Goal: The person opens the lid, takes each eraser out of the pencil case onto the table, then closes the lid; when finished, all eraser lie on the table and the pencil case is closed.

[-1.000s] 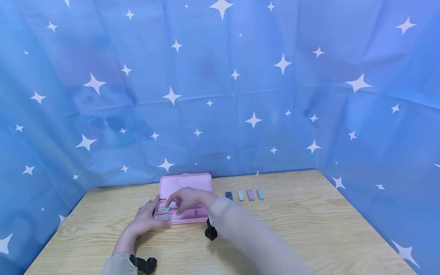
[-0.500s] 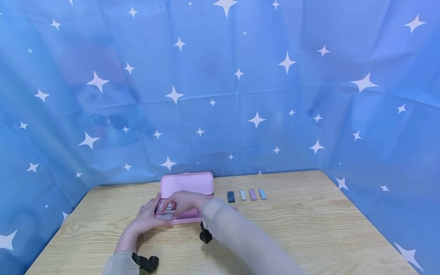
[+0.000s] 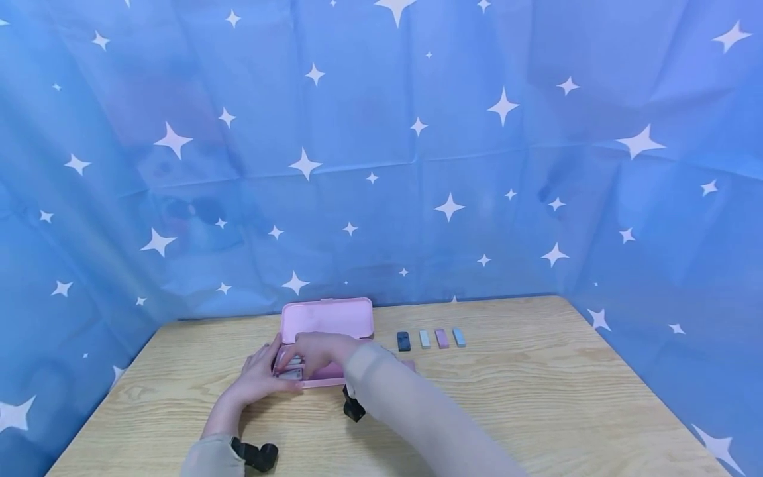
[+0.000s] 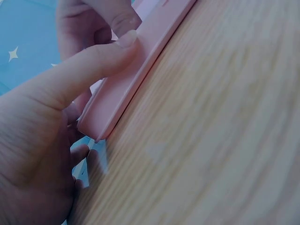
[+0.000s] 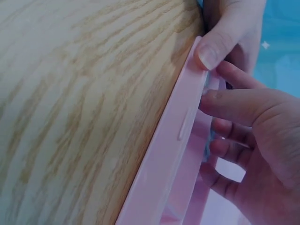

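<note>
Your head view looked from well back above the near side, forward and down, taking in most of the worktop (image 3: 536,397) and the starry curtain (image 3: 381,199) beyond its far edge. Your left-wrist view looked from close behind your left grip (image 3: 257,376), steeply tilted, along the pink box (image 4: 119,91). Your right-wrist view, equally close behind your right grip (image 3: 322,350), leaned the opposite way, facing the box's left end. Both wrist views shared that end, the near wall and both grips.
</note>
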